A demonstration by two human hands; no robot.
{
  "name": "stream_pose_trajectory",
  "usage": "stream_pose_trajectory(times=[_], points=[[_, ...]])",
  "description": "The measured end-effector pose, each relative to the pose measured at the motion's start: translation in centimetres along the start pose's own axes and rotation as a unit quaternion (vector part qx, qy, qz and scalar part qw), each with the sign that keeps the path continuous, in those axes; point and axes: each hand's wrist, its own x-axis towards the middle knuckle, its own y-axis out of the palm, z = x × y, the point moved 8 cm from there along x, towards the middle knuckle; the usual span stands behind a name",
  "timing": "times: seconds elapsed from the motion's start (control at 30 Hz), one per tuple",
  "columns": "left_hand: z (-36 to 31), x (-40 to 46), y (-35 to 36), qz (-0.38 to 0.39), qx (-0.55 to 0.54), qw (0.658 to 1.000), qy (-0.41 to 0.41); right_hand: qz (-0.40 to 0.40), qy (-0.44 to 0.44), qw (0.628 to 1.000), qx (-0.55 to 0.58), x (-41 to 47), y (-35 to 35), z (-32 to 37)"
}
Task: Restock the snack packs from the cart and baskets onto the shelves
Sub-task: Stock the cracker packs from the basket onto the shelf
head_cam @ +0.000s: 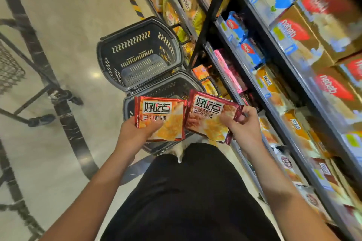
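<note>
My left hand [137, 133] grips a bright red snack pack [162, 117] by its lower left corner, thumb over the front. My right hand [242, 125] holds a darker red snack pack [209, 115] by its right edge. Both packs hang side by side above the near black basket [172, 86], which they largely hide. The shelves [264, 92] rise on the right, filled with snack boxes and packs.
A second black basket [141, 53] with nothing visible inside stands on the floor just beyond the near one. The cart [23, 68] stands at the left on the tiled floor. Blue and brown biscuit boxes [299, 41] fill the upper shelves. My black-clothed legs fill the lower middle.
</note>
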Motion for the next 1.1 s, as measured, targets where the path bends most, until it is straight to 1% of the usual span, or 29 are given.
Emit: stream_pose_trajectory(times=[0.13, 0.27, 0.4, 0.53, 0.63, 0.77, 0.83, 0.93, 1.1], points=[[-2.7, -3.4, 0.9, 0.033, 0.011, 0.999, 0.026, -0.028, 0.007, 0.997, 0.072, -3.6, -2.9, 0.7], [-6.1, -6.0, 3.2, 0.087, 0.042, 0.992, 0.082, -0.072, -0.01, 0.992, 0.107, -6.3, -7.1, 1.4], [-8.6, -8.0, 6.7, 0.127, 0.095, 0.977, 0.145, -0.112, -0.017, 0.981, 0.159, -8.4, -12.0, 0.6], [-9.9, -10.2, 11.8, 0.149, 0.122, 0.961, 0.199, -0.181, -0.04, 0.966, 0.179, -11.7, -18.1, -1.3], [-9.7, -12.8, 16.6, 0.174, 0.109, 0.955, 0.212, -0.229, -0.044, 0.953, 0.193, -14.6, -22.7, -3.6], [-8.7, -17.2, 23.4, 0.215, 0.137, 0.936, 0.242, -0.278, -0.053, 0.94, 0.189, -18.6, -29.1, -6.3], [-7.9, -19.9, 26.7, 0.246, 0.158, 0.921, 0.258, -0.297, -0.064, 0.934, 0.186, -20.9, -32.1, -7.4], [-7.0, -24.0, 31.3, 0.274, 0.199, 0.894, 0.295, -0.334, -0.064, 0.923, 0.182, -24.6, -36.4, -9.5], [-5.2, -30.8, 37.6, 0.324, 0.23, 0.861, 0.317, -0.405, -0.053, 0.894, 0.183, -31.2, -42.8, -13.6]])
